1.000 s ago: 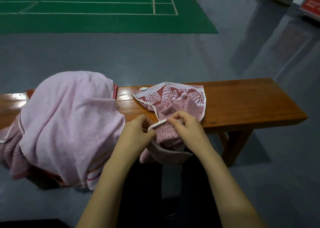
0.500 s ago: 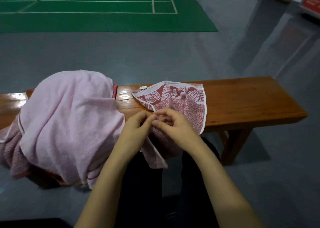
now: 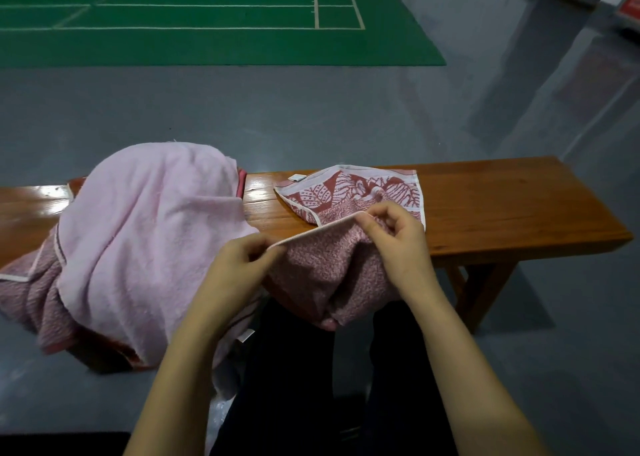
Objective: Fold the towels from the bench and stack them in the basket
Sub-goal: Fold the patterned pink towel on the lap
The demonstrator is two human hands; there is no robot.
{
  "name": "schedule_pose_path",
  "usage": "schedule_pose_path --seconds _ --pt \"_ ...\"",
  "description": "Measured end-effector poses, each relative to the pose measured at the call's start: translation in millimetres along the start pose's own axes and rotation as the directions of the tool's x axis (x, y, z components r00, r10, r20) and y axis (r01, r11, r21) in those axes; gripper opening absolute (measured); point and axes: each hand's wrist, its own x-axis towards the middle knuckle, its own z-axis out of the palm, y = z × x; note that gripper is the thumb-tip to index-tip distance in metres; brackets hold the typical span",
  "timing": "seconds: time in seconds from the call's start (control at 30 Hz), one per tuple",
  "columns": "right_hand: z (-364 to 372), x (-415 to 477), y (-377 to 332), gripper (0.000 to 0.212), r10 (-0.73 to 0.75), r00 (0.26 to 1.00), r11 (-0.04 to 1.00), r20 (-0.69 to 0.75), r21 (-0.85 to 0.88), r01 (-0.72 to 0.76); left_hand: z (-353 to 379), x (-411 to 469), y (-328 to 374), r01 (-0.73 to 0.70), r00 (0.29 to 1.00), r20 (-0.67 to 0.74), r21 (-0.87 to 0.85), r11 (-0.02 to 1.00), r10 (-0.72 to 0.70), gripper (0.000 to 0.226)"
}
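A red-and-white leaf-patterned towel lies on the wooden bench and hangs over its front edge. My left hand pinches the towel's white hem at one end. My right hand pinches the same hem further right, and the hem is stretched straight between them. To the left, a large pale pink towel is heaped over a mound, with another reddish towel under it. No basket can be seen; the pink towel hides whatever lies beneath it.
Grey floor surrounds the bench, and a green court mat with white lines lies beyond. My dark-trousered legs are directly below the hanging towel. The bench's legs stand at the right.
My hands were together at the towel's edge; they have moved apart, the left one leftward and the right one up and right, drawing the white hem taut between them.
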Motion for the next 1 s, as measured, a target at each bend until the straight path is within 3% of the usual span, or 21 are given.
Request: schedule_pose_path --seconds 0.13,0.27,0.37,0.43,0.5,0.57,0.63,0.77,0.93,1.0 --pt "-1.4 -0.7 1.5 0.011 0.006 1.000 1.000 0.002 0.007 -0.006 -1.0 -0.2 -5.1 -0.005 0.997 -0.072 -0.214 0.977 -0.011 0.017" --pt "5.4 -5.2 -1.5 0.014 0.014 0.997 1.000 0.074 0.004 -0.015 11.5 1.8 1.5 0.080 0.952 -0.231 -0.450 0.889 -0.203 0.028" --pt "12.7 -8.6 -6.1 0.010 0.015 0.992 0.998 0.127 0.061 -0.023 21.0 -1.5 20.9 0.019 0.970 -0.225 -0.325 0.945 -0.097 0.024" --pt "17.7 -11.5 -12.2 0.010 0.002 0.986 0.992 0.165 0.127 -0.023 26.4 -2.2 29.5 -0.009 0.997 -0.075 -0.256 0.967 -0.011 0.005" --pt "18.8 -12.6 -17.2 0.013 -0.006 0.981 0.979 0.193 0.201 -0.033 28.6 0.1 29.2 -0.023 0.997 0.073 -0.150 0.988 0.034 0.038" --pt "17.3 -12.5 -21.2 0.011 0.002 0.970 0.962 0.244 0.265 -0.068 29.5 -0.6 30.3 -0.073 0.986 0.146 -0.028 0.997 0.077 0.029" --pt "13.2 -11.6 -23.3 0.011 0.015 0.955 0.962 0.297 0.255 -0.095 27.9 -2.9 32.2 -0.113 0.989 0.098 0.010 0.994 0.111 0.008" --pt "-6.9 -5.7 -24.6 0.008 0.096 0.938 0.995 0.334 -0.007 -0.100 12.7 -0.4 28.7 -0.182 0.982 -0.035 0.064 0.981 0.185 0.010" --pt "-32.3 1.1 -23.4 0.014 0.105 0.967 0.993 0.234 -0.075 -0.090 -18.5 2.8 10.0 -0.094 0.975 -0.185 0.177 0.980 0.126 0.018" --pt "-30.3 1.1 -22.9 0.015 0.082 0.972 0.996 0.221 -0.061 -0.070 -24.6 4.8 3.7 -0.029 0.981 -0.183 0.205 0.978 0.067 0.020"
